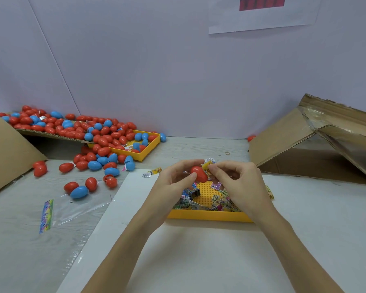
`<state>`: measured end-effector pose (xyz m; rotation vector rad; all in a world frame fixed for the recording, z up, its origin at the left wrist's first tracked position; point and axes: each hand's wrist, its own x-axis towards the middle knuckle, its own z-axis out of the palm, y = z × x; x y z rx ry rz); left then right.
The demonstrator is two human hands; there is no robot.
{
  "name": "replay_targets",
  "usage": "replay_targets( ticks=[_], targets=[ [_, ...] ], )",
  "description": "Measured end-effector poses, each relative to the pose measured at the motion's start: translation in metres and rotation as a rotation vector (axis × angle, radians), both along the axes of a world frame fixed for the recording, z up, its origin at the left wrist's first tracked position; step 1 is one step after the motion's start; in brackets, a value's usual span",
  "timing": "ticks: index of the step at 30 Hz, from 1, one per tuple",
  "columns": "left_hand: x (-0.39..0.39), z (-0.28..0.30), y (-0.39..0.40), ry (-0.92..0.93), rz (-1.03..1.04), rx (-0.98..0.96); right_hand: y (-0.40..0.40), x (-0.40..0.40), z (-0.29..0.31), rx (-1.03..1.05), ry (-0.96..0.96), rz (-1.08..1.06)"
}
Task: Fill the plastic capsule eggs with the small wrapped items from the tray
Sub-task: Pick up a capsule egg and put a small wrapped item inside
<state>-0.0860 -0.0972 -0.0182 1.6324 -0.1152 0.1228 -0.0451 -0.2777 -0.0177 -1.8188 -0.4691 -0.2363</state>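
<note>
My left hand (173, 180) grips a red capsule egg (199, 174) between thumb and fingers, above the near yellow tray (209, 215). My right hand (239, 182) pinches a small yellow wrapped item (207, 166) right at the top of that egg. The tray holds several small wrapped items (220, 203) scattered over its studded floor. Many red and blue eggs (97, 136) lie piled at the back left, spilling over a second yellow tray (150, 150). Several loose eggs (80, 189) lie on the table at left.
A folded cardboard box (317, 144) with clear tape stands at the right. Cardboard (6, 153) leans at the far left. A clear plastic bag with a colourful strip (47, 216) lies at front left. Two stray wrapped items (152, 173) sit beyond the white sheet (199, 261).
</note>
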Motion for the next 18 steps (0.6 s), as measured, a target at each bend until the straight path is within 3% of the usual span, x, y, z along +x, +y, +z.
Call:
replay_targets(
  ticks=[8,13,18],
  targets=[
    [0.0003,0.0011,0.0015,-0.028,0.000,-0.040,-0.0010,0.0006,-0.0004,0.024,0.034,0.015],
    [-0.0011,-0.0005,0.0014,-0.125,0.042,0.088,-0.0005,-0.0026,0.0025,0.214,0.237,0.086],
    [0.0012,-0.0018,-0.0007,-0.154,0.065,0.207,0.0003,-0.0009,0.0023,0.261,0.318,0.063]
  ],
)
